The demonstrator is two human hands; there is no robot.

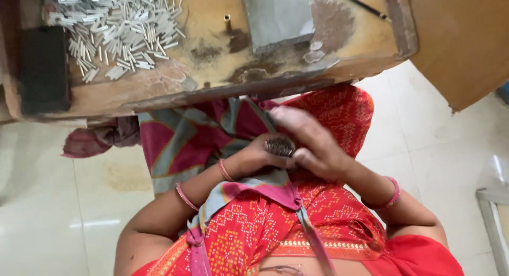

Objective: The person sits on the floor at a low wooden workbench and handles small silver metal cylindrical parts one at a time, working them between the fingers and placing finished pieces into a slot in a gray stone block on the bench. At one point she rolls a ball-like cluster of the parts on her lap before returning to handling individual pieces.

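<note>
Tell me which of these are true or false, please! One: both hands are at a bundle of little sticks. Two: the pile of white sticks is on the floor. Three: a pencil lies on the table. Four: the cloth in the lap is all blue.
1. True: the left hand grips the bundle of little sticks and the right hand touches it.
2. False: the pile of white sticks lies on the wooden table.
3. True: a pencil lies at the far edge.
4. False: the cloth is red, pink and grey.
</note>
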